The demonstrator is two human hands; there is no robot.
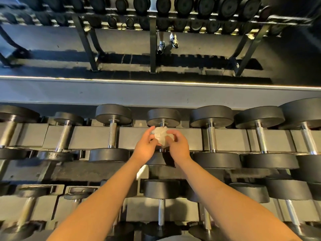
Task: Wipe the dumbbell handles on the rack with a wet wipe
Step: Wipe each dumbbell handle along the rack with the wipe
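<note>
On the rack (90, 136), a dumbbell (112, 134) lies left of the hands, its knurled handle bare. The left hand (145, 147) pinches a crumpled white wipe (160, 136) with curled fingers. The wipe hides the middle dumbbell's handle, just below its far head (163, 117). The right hand (178, 145) grips the wipe's other side. Further right rest more dumbbells (211, 136).

A plain grey wall band (156, 94) ran across the middle of the view, edged along its top by a thin bright light strip (121, 80). Beyond it lay a dim grey floor (121, 40), where the black legs of a far rack (153, 54) stood, with a pair of white-and-black trainers (174, 40) just beside the centre post.
</note>
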